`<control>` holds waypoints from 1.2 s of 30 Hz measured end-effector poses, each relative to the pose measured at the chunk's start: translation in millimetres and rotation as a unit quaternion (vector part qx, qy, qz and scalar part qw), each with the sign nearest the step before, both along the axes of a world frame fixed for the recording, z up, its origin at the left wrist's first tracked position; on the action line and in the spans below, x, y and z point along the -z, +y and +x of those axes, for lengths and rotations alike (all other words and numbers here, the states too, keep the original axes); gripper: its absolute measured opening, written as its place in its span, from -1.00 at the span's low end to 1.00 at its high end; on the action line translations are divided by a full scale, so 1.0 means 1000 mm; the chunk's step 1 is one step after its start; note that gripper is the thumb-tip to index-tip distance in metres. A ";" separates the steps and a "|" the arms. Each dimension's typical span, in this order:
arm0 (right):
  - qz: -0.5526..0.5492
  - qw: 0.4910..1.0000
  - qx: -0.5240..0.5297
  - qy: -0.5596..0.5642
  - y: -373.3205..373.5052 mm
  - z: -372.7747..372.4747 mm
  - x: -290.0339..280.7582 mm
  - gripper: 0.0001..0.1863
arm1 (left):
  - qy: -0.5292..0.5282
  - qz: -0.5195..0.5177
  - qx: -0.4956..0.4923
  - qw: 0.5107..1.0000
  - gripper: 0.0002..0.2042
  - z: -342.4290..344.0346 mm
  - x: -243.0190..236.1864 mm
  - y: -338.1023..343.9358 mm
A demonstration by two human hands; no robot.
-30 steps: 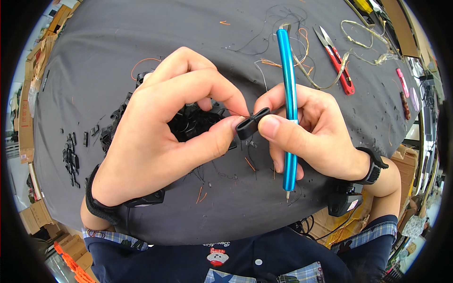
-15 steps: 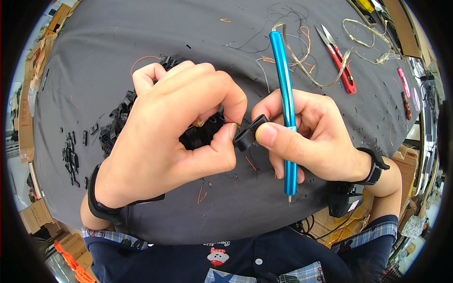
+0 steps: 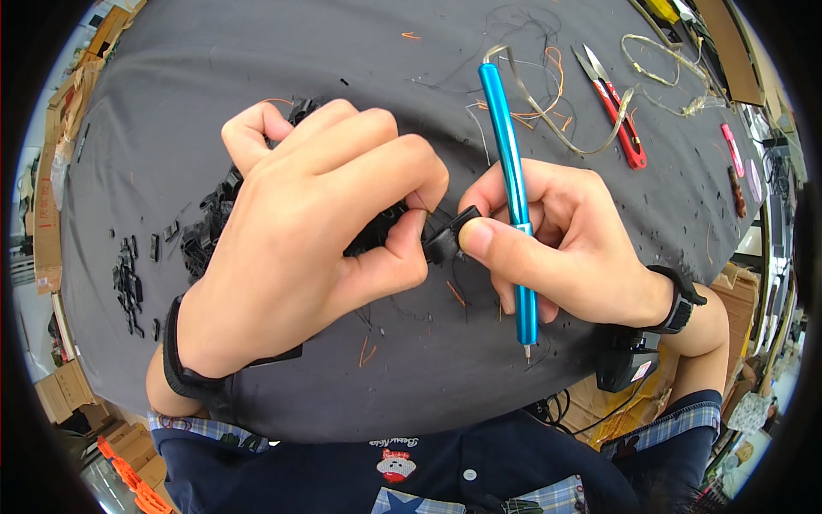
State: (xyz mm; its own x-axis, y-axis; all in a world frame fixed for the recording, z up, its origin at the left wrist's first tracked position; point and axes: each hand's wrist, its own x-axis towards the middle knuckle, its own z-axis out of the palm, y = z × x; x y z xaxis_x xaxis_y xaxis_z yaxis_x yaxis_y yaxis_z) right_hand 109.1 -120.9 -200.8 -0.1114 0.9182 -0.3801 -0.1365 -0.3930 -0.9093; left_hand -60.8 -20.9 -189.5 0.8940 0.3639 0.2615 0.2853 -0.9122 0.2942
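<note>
My right hand [image 3: 565, 236] pinches a small glossy black looped piece [image 3: 445, 242] between thumb and index finger. A blue metallic pen-like tool [image 3: 505, 146] is also in that hand, lying across the fingers with its thin tip pointing toward me and a clear cord at its far end. Just left of the black piece, my left hand [image 3: 317, 214] is closed in a pinch, thumb tip against index finger, on a thin dark thread [image 3: 421, 199]. Behind and under my left hand lies a pile of black pieces [image 3: 214, 214], partly hidden by it.
Red-handled thread snips [image 3: 618, 120] lie at the far right, beside orange and dark thread scraps [image 3: 548, 86]. Smaller black bits [image 3: 128, 283] are scattered on the left of the grey cloth [image 3: 257, 51]. A pink marker [image 3: 733, 150] sits near the right edge.
The black piece has turned slightly in my right hand, and the blue tool's far end has tilted a little left. My left hand's fingers have shifted slightly.
</note>
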 end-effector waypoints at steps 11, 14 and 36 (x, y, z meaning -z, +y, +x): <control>-0.137 0.974 -0.046 -0.173 0.003 0.000 -0.007 -0.77 | 0.093 -0.040 0.041 0.994 -0.76 -0.003 0.006 -0.003; -0.147 0.971 -0.064 -0.179 0.008 -0.003 -0.011 -0.78 | 0.087 -0.051 0.034 0.994 -0.76 -0.008 0.007 0.000; 0.166 0.943 0.199 -0.209 0.001 -0.019 0.023 -0.71 | 0.108 0.003 0.072 0.992 -0.84 0.003 0.009 0.005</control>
